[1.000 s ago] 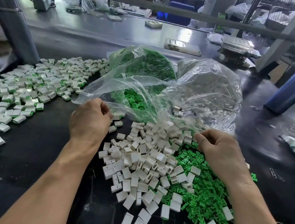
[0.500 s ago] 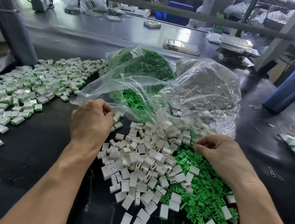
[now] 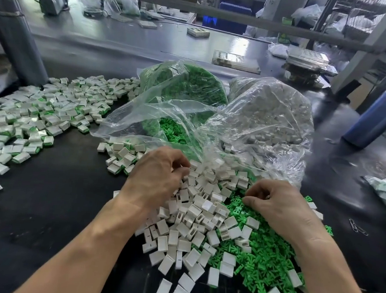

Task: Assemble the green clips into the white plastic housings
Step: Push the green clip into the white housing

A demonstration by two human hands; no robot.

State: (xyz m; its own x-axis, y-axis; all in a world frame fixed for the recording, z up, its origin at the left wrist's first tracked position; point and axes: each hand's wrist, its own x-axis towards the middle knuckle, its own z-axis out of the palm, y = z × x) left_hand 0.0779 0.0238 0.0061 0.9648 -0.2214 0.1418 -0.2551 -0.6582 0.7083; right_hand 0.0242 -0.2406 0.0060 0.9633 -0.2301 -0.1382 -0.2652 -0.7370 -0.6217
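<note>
A heap of loose white housings [image 3: 192, 227] lies on the black table in front of me, with loose green clips [image 3: 266, 256] spread to its right. My left hand [image 3: 157, 178] sits on the heap's upper left, knuckles up, its curled fingers dug in among the housings and closed round one. My right hand [image 3: 275, 206] hovers over the clips' upper edge, thumb and fingertips pinched together on a green clip. What either hand holds is mostly hidden by the fingers.
Two open clear bags stand behind the heaps, one of green clips [image 3: 185, 83] and one of white housings [image 3: 270, 115]. Assembled pieces [image 3: 40, 111] cover the table's left. A grey cylinder [image 3: 13, 39] stands far left, a blue bottle [image 3: 374, 114] right, paper clips [image 3: 357, 227] nearby.
My left hand has moved right from the bag's edge onto the white housings. My right hand has dropped down to the green clips.
</note>
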